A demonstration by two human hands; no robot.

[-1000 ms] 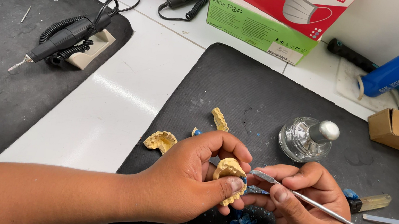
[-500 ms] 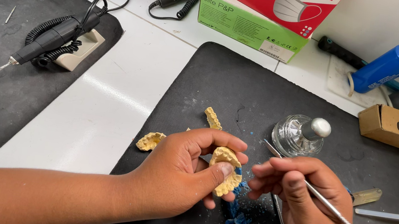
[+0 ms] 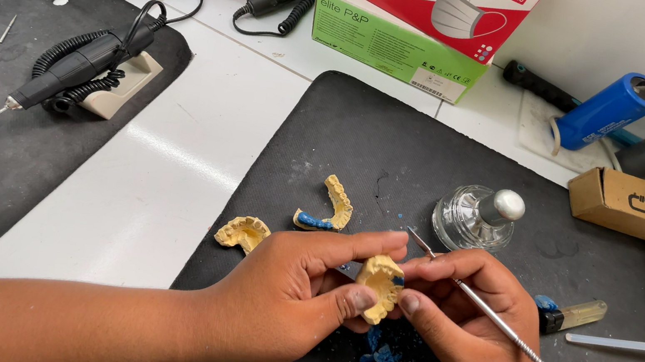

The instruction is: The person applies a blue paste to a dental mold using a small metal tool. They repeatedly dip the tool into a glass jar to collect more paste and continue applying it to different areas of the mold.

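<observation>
Yellow plaster dental cast (image 3: pixel 380 287), a small arch-shaped model with a speck of blue wax on it, sits pinched between the thumb and fingers of the left hand (image 3: pixel 293 303) just above the black rubber work mat (image 3: pixel 394 149). Beside it, touching, the right hand (image 3: pixel 466 323) has its fingers closed around a thin metal carving instrument (image 3: pixel 515 338), whose shaft slants away toward the lower right. Blue wax scraps (image 3: pixel 380 359) lie on the mat directly below. Two other yellow casts (image 3: pixel 333 206) (image 3: pixel 244 233) rest on the mat nearby, and a round glass spirit lamp (image 3: pixel 479 218) stands behind the hands.
</observation>
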